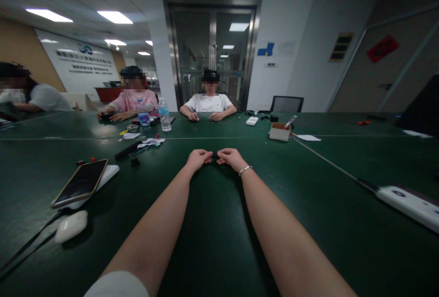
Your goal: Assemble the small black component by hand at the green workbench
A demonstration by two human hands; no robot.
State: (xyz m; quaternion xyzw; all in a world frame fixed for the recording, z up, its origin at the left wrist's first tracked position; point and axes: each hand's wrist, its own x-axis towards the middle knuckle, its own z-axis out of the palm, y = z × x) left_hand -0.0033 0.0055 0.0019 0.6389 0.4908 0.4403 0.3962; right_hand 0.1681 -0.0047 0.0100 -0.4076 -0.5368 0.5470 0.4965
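Note:
Both arms reach forward over the dark green table (pixel 216 224). My left hand (pixel 199 159) and my right hand (pixel 231 158) meet near the middle, fingertips close together. Between them is a small black object (pixel 215 155), pinched from both sides; its shape is too small to make out. A silvery bracelet (pixel 245 169) circles my right wrist.
At the left lie a phone (pixel 84 181) on a white item, a white rounded case (pixel 71 227) and black pieces (pixel 135 159). Bottles (pixel 165 116) stand farther back. A small box (pixel 279 132) and power strip (pixel 408 203) are at right. Several people sit opposite.

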